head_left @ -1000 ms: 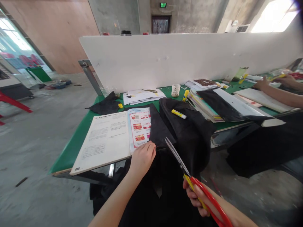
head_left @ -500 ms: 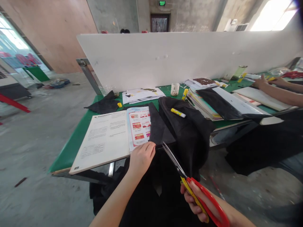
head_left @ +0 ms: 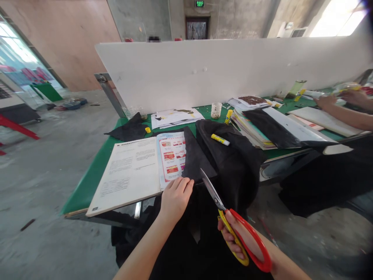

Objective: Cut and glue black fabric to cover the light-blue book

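Observation:
My left hand (head_left: pixel 175 198) is closed, pinching the near edge of a black fabric sheet (head_left: pixel 196 157) that lies across an open booklet (head_left: pixel 140 169) on the green table (head_left: pixel 87 182). My right hand (head_left: pixel 237 239) grips red and yellow scissors (head_left: pixel 233 223). Their blades point up and left, and the tips touch the fabric's near edge just right of my left fingers. More black cloth (head_left: pixel 233 163) hangs off the table edge beside the scissors.
A yellow-capped glue stick (head_left: pixel 220 139) lies on the black cloth. Papers (head_left: pixel 175 116), a small glass jar (head_left: pixel 216 110) and stacked books (head_left: pixel 253 132) sit farther back before a white divider board (head_left: pixel 233 70). Another person's hands (head_left: pixel 338 102) work at the far right.
The scissors and my right hand have moved left and closer to my left hand. My left hand keeps its hold on the fabric edge.

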